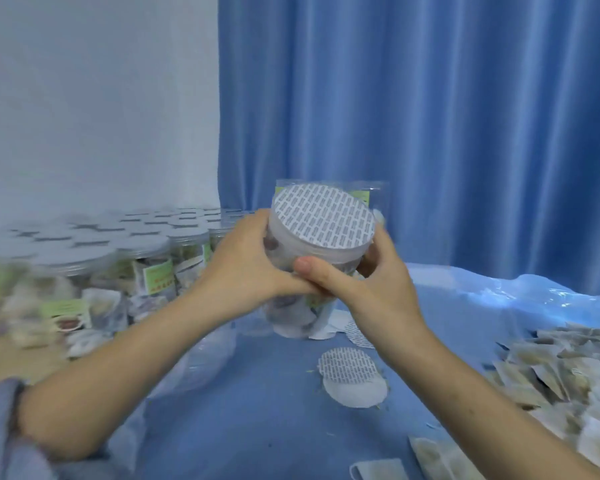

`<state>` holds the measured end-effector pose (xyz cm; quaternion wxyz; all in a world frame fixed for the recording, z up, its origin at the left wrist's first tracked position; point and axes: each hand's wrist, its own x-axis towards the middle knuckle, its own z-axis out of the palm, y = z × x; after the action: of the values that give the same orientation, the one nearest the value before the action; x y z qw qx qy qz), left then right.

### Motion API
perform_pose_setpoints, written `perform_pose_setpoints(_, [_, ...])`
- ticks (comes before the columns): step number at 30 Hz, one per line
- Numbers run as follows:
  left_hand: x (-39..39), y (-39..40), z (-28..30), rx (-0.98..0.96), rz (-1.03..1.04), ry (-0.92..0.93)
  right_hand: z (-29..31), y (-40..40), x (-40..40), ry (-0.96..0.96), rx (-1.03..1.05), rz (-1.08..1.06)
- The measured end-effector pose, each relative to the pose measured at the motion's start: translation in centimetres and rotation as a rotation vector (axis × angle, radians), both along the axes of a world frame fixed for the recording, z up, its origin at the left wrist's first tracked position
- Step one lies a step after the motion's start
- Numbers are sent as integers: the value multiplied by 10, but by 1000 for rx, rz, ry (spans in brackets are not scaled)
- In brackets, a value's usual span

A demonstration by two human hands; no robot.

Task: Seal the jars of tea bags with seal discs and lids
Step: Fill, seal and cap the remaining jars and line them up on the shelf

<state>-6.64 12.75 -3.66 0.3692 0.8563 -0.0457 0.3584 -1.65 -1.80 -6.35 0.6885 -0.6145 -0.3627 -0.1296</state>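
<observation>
blue-clothed table (274,393) before blue curtain (430,116), both hands' fingers (257,223) around sealed jar (312,244)

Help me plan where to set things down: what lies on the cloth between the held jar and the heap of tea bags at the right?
In the head view, loose seal discs lie on the blue cloth between the jar and the tea bags.
</observation>
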Motion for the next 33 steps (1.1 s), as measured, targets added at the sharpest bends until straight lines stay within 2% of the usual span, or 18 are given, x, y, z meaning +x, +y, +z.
perform_pose_setpoints(8, [-120,110,15,-66,404,-8,30,127,-71,-32,-149,251])
perform_pose_setpoints(13, [-176,176,-5,-227,452,63,21,207,-111,-93,-279,324])
perform_pose_setpoints(19, [-207,235,-42,-426,451,90,-9,291,-134,-44,-410,440])
perform_pose_setpoints(24, [-226,277,-68,-502,598,178,-28,343,-143,-91,-477,439])
perform_pose_setpoints(26, [-231,293,-78,-566,688,146,-32,365,-139,-86,-518,407])
perform_pose_setpoints(29, [-234,306,-91,-511,778,166,-35,391,-135,-87,-674,432])
perform_pose_setpoints(33, [-233,307,-100,-539,723,226,-48,403,-145,-154,-779,419])
